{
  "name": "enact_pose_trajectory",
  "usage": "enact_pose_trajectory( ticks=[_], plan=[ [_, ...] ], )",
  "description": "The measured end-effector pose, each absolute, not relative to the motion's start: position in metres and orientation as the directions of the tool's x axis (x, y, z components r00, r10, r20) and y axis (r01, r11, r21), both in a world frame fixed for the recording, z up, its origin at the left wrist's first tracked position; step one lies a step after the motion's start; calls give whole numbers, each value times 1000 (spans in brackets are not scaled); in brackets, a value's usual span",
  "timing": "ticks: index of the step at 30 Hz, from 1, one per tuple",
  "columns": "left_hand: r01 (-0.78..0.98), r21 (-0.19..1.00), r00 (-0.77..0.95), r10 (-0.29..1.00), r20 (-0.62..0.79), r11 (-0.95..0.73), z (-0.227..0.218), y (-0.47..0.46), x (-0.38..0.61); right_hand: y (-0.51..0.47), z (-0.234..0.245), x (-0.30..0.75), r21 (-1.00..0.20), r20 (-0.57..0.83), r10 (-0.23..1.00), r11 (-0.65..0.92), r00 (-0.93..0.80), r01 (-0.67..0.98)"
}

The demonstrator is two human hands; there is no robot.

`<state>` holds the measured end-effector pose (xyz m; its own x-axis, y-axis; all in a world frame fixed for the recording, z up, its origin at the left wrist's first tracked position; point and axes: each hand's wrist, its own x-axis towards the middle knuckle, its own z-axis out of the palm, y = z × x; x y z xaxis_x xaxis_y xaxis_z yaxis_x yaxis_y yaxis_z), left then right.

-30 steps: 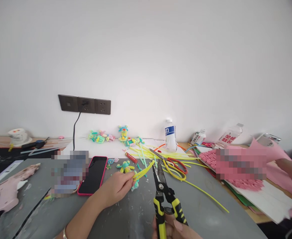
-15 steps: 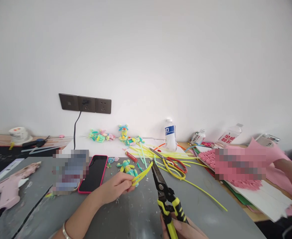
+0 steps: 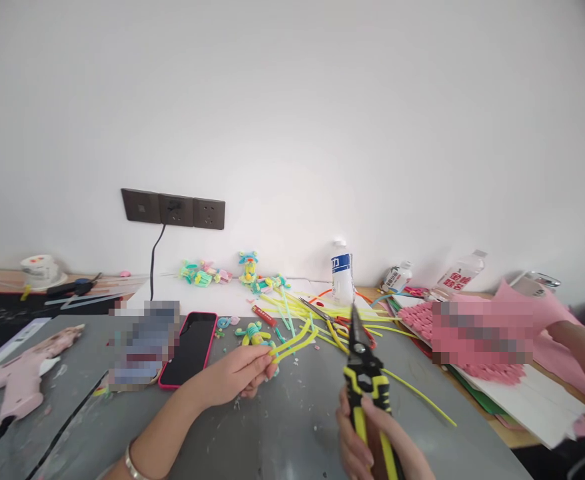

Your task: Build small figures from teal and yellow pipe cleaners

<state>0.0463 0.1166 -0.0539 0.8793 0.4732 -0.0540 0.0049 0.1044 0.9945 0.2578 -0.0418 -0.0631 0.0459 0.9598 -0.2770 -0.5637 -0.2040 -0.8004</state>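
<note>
Head view: left hand (image 3: 237,381) pinches yellow strips (image 3: 295,342); right hand (image 3: 372,443) clamps the cutters (image 3: 365,373), blades closed. I judge limp strips could slip from that pinch.

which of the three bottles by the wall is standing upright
The blue-label bottle, leftmost of the three, stands upright with its cap up. The small bottle and the red-lettered bottle to its right both lie tipped over.

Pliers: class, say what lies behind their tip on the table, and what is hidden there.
Behind the pliers in the right hand lie red-handled scissors and loose yellow strips. The pliers cover most of the scissors' handles and part of the strips.
</note>
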Motion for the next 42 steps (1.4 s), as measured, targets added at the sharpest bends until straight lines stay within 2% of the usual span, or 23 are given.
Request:
enact_pose_trajectory(
  ticks=[2,3,5,6,8,10,12,14,17,21,24,27,30,33,37,40,42],
  plan=[
    [-32,993,864,503,-31,116,-57,119,48,-38,-55,270,-861,-252,952,-140,171,-489],
    [-57,991,850,526,-14,118,-58,120,49,-37,-52,276,-907,-253,936,-142,246,-396],
    [-97,988,818,575,12,117,-62,123,51,-31,-48,289,-973,-230,888,-211,399,-91],
    [-112,987,803,596,20,116,-63,124,53,-27,-48,294,-962,-187,871,-256,455,95],
    [-139,984,769,638,34,115,-63,125,54,-15,-53,301,-839,-74,868,-320,490,441],
    [-154,980,741,670,32,123,-61,126,55,1,-65,302,-642,40,881,-338,471,688],
    [-159,976,717,697,8,152,-58,126,55,17,-81,298,-432,158,869,-366,468,824],
    [-173,966,678,734,-27,195,-57,127,55,29,-96,292,-303,272,842,-384,466,872],
    [-217,942,583,808,-86,257,-58,129,54,38,-109,284,-284,424,778,-371,463,884],
    [-261,925,555,827,-89,275,-57,131,53,38,-95,275,-406,542,729,-209,419,890],
    [-228,937,629,774,-66,266,-54,128,53,44,-67,259,-617,446,841,40,307,786],
    [-208,949,677,735,-35,238,-52,125,54,62,-43,233,-864,310,938,210,155,458],
    [-219,947,675,737,-27,236,-52,124,55,88,-32,212,-933,248,967,224,52,281],
    [-198,963,600,799,-28,183,-54,131,53,115,-30,208,-960,235,971,224,50,168],
    [14,999,414,910,29,-38,-59,143,46,142,-33,218,-978,204,978,206,50,-28],
    [280,939,314,943,106,-199,-64,148,40,148,-41,225,-977,144,989,149,40,-153],
    [398,878,283,946,157,-265,-66,149,39,147,-47,227,-972,108,994,111,24,-208]
  ],
)
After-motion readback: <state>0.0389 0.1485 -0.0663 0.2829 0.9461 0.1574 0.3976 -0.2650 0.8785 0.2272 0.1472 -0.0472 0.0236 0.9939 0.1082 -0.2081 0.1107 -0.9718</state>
